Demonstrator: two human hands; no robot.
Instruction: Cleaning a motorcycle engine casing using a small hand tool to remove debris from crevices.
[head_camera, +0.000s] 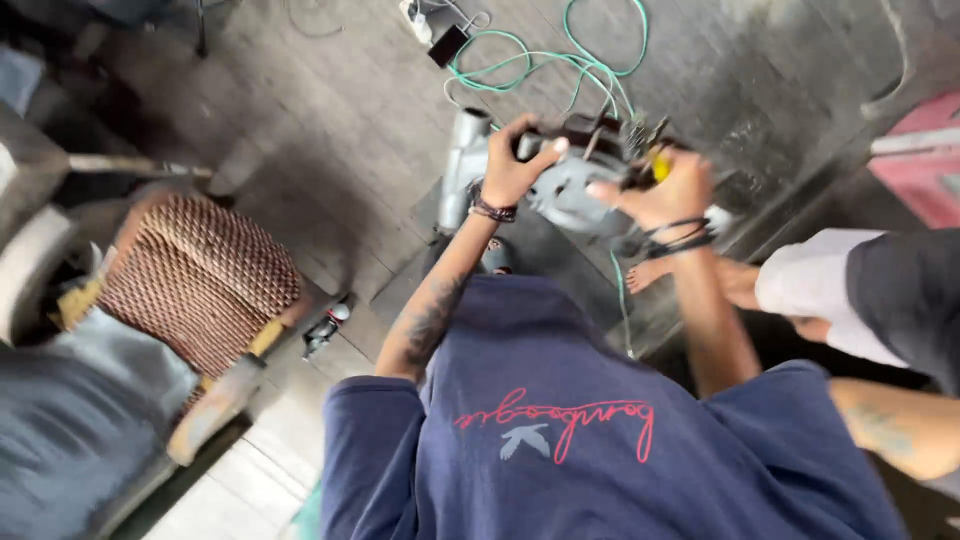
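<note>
Head view: left hand (512, 165) wrapped over the far left edge of a grey metal machine part (575, 190), grip pressed closed on it, above the dark floor (330, 130). Right hand (662, 193) at the part's right side, grip pinched around a yellow-handled tool (655, 165). Green cable (560, 62) coiled farther off; woven stool (195, 280) left.

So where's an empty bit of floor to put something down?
The dark plank floor is bare between the woven seat and the grey machine. It is crowded around the machine: both hands, left and right, grip it, green cable loops behind, and a bare foot rests beside it.
</note>
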